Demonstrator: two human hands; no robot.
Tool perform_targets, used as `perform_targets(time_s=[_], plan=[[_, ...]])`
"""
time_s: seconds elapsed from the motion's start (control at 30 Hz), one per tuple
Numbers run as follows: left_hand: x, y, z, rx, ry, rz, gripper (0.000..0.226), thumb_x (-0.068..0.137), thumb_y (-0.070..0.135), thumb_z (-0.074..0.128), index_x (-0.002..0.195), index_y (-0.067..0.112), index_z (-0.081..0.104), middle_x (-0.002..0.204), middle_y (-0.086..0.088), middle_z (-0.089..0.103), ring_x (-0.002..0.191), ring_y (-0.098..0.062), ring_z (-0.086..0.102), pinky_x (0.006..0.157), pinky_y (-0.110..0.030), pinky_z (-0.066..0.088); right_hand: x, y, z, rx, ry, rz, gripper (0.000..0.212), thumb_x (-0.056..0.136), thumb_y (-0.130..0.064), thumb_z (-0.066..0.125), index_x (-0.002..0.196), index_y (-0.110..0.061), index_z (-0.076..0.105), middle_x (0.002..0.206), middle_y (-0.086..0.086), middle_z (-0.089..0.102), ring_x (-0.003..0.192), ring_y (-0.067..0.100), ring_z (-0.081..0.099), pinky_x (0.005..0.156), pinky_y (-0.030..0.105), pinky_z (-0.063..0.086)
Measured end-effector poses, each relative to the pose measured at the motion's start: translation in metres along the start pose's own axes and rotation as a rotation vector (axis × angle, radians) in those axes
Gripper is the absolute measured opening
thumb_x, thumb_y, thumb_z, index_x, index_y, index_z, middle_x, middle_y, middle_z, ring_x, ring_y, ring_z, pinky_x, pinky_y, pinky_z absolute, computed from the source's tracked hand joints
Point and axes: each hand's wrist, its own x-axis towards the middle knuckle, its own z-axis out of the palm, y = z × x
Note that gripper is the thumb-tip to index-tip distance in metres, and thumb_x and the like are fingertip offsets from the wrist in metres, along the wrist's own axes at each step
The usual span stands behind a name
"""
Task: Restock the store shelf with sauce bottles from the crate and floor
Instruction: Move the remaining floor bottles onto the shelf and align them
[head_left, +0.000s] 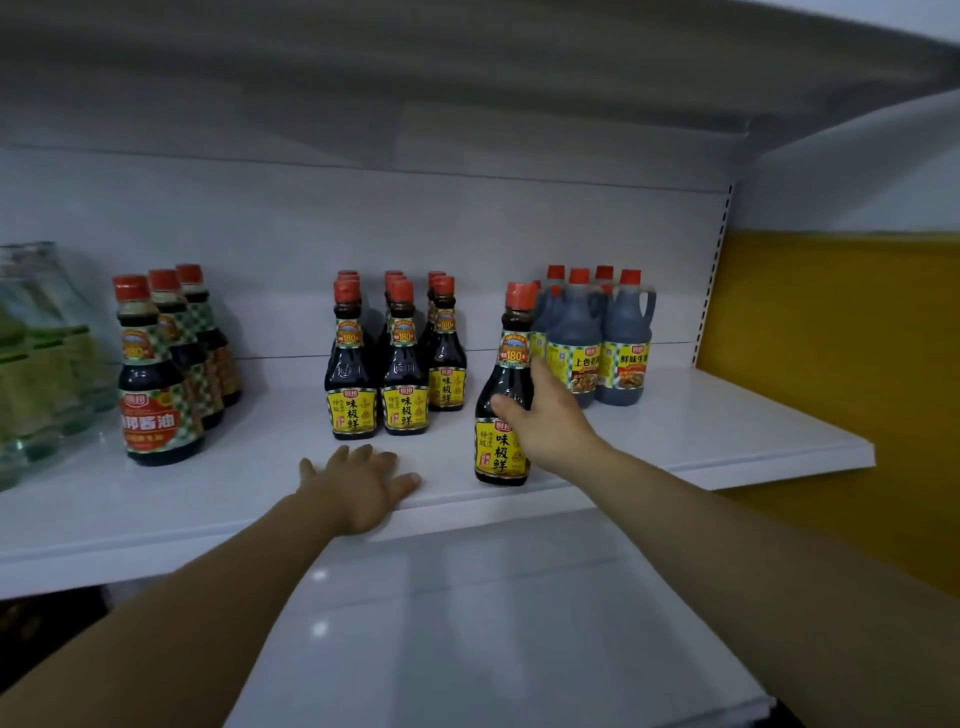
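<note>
A dark sauce bottle (503, 410) with a red cap and yellow label stands upright near the front edge of the white shelf (727, 431). My right hand (545, 415) grips its body from the right side. My left hand (358, 483) rests flat on the shelf's front edge, fingers spread, holding nothing. Behind my left hand stands a block of several matching bottles (397, 364) in three rows.
Three soy sauce bottles (161, 374) with checkered labels line up at the left, next to clear green-labelled bottles (36, 364). Several larger handled jugs (597, 338) stand at the right rear. A lower white shelf (493, 623) lies below. A yellow panel (841, 364) borders the right.
</note>
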Motion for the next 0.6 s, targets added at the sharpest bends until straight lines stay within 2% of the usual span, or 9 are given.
perform_targets(time_s=[0.07, 0.17, 0.23, 0.37, 0.5, 0.6], plan=[[0.006, 0.000, 0.004, 0.008, -0.023, -0.012, 0.069, 0.091, 0.069, 0.017, 0.151, 0.034, 0.016, 0.161, 0.000, 0.005, 0.148, -0.026, 0.002, 0.113, -0.062, 0.003, 0.006, 0.009, 0.006, -0.030, -0.010, 0.002, 0.045, 0.093, -0.029, 0.060, 0.133, -0.025, 0.041, 0.124, 0.004, 0.053, 0.112, 0.023, 0.054, 0.097, 0.043, 0.046], [0.012, -0.003, 0.009, 0.001, -0.041, -0.011, 0.071, 0.090, 0.071, 0.015, 0.151, 0.037, 0.008, 0.162, 0.002, -0.001, 0.148, -0.025, -0.001, 0.115, -0.061, 0.002, 0.017, 0.021, 0.013, -0.049, -0.020, -0.015, 0.053, 0.095, -0.031, 0.058, 0.142, -0.028, 0.034, 0.131, 0.003, 0.049, 0.118, 0.022, 0.050, 0.101, 0.043, 0.043], [0.015, -0.004, 0.011, 0.011, -0.035, -0.011, 0.071, 0.090, 0.070, 0.014, 0.151, 0.037, 0.006, 0.161, 0.003, -0.002, 0.148, -0.024, -0.002, 0.115, -0.059, 0.003, 0.024, 0.025, 0.017, -0.034, -0.021, -0.026, 0.057, 0.095, -0.031, 0.058, 0.145, -0.029, 0.031, 0.134, 0.003, 0.047, 0.120, 0.021, 0.049, 0.102, 0.041, 0.042], [0.016, -0.005, 0.015, 0.019, -0.024, 0.001, 0.070, 0.090, 0.070, 0.014, 0.151, 0.037, 0.006, 0.161, 0.004, -0.002, 0.148, -0.023, -0.002, 0.116, -0.057, 0.003, 0.037, 0.034, 0.029, 0.042, 0.012, -0.026, 0.055, 0.092, -0.028, 0.063, 0.142, -0.030, 0.038, 0.130, 0.003, 0.054, 0.117, 0.021, 0.053, 0.099, 0.039, 0.045], [0.017, -0.005, 0.013, 0.021, -0.008, 0.006, 0.070, 0.090, 0.070, 0.013, 0.151, 0.037, 0.006, 0.161, 0.004, -0.002, 0.148, -0.022, -0.002, 0.116, -0.056, 0.003, 0.049, 0.037, 0.037, 0.112, 0.017, -0.023, 0.056, 0.093, -0.027, 0.063, 0.144, -0.027, 0.039, 0.130, 0.000, 0.055, 0.111, 0.014, 0.051, 0.091, 0.028, 0.041], [0.015, -0.004, 0.015, 0.027, -0.014, 0.009, 0.071, 0.089, 0.071, 0.013, 0.151, 0.037, 0.006, 0.162, 0.003, -0.001, 0.148, -0.022, -0.002, 0.116, -0.057, 0.004, 0.056, 0.040, 0.043, 0.118, 0.020, -0.019, 0.056, 0.094, -0.028, 0.062, 0.145, -0.027, 0.038, 0.126, -0.004, 0.054, 0.111, 0.013, 0.050, 0.090, 0.026, 0.040]])
